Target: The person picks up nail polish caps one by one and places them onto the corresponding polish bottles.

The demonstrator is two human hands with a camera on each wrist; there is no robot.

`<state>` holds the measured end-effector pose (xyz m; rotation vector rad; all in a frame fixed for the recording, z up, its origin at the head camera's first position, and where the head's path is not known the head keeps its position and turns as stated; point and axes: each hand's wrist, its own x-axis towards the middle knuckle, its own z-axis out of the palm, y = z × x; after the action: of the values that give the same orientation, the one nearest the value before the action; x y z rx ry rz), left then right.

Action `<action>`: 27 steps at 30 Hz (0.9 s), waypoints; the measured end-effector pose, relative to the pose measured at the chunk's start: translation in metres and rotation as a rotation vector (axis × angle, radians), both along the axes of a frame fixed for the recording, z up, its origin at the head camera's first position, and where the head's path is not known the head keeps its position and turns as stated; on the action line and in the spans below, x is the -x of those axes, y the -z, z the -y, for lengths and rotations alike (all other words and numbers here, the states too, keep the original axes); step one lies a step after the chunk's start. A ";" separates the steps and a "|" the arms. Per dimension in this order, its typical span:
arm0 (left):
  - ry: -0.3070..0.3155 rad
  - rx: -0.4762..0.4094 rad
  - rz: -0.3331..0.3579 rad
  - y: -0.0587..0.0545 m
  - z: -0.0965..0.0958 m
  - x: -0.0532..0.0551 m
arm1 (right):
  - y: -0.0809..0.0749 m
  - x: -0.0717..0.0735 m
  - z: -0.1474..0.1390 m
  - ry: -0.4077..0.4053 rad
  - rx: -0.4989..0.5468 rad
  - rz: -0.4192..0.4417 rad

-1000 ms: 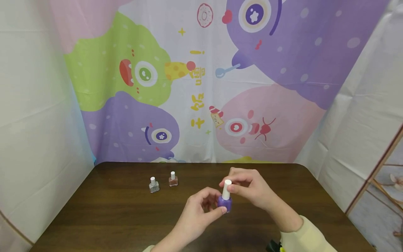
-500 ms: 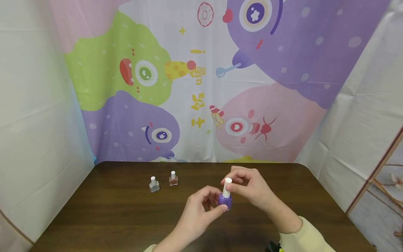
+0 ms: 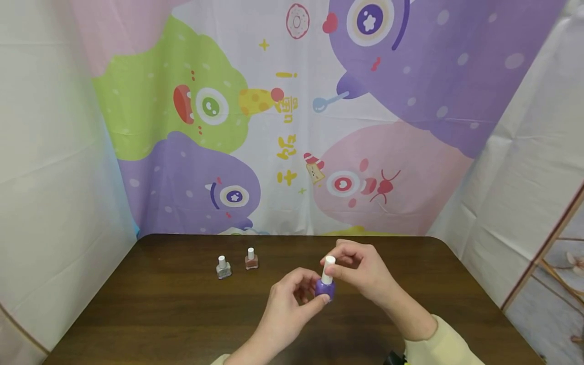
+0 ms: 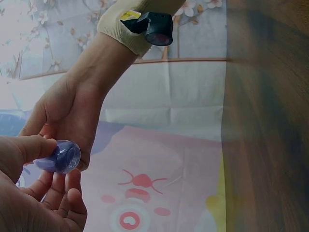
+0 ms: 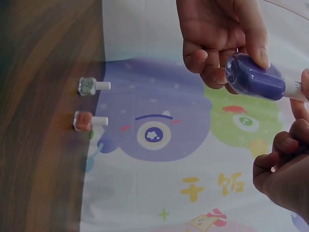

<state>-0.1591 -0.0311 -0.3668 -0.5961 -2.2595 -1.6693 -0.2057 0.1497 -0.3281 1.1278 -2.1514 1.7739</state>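
Above the table, my left hand (image 3: pixel 292 301) pinches a purple nail polish bottle (image 3: pixel 324 289) by its glass body, thumb on the near side. The bottle stands nearly upright, its white cap (image 3: pixel 328 269) tilted slightly right. My right hand (image 3: pixel 365 266) holds that cap between thumb and fingers; cap and bottle are together. In the left wrist view the bottle's clear base (image 4: pixel 72 157) faces the camera. The right wrist view shows the purple polish (image 5: pixel 260 82) through the glass, with the left thumb pressed on it.
A silver-grey nail polish bottle (image 3: pixel 223 270) and a reddish-brown one (image 3: pixel 251 260) stand with white caps on the dark wooden table (image 3: pixel 173 304), left of the hands. Behind the table hangs a cartoon-printed curtain (image 3: pixel 292 218). A black wrist camera (image 4: pixel 158 29) sits on the right sleeve.
Both hands keep their hold on the purple bottle and its cap. The bottle and left hand have risen slightly in the head view. The two standing bottles stay put.
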 end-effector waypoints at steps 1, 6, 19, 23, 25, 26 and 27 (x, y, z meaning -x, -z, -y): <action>-0.004 -0.002 -0.003 0.000 0.000 0.000 | 0.000 0.000 0.000 0.006 0.001 0.006; -0.009 -0.023 -0.002 -0.002 -0.001 0.000 | 0.000 0.001 0.001 0.011 0.009 0.002; -0.006 -0.034 -0.018 -0.002 0.003 0.003 | -0.002 0.002 0.001 0.024 -0.057 -0.021; 0.002 -0.041 -0.012 -0.001 0.006 0.004 | -0.003 0.002 -0.002 0.013 -0.057 -0.011; 0.006 -0.050 -0.004 -0.001 0.009 0.004 | -0.003 0.002 -0.003 0.017 -0.053 -0.016; 0.005 -0.053 -0.001 -0.001 0.010 0.005 | -0.003 0.002 -0.004 0.021 -0.051 -0.024; 0.004 -0.052 0.005 -0.001 0.012 0.005 | -0.004 0.003 -0.004 0.026 -0.052 -0.026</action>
<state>-0.1643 -0.0433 -0.3656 -0.5856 -2.2119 -1.7276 -0.2085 0.1542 -0.3242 1.1230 -2.1990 1.6920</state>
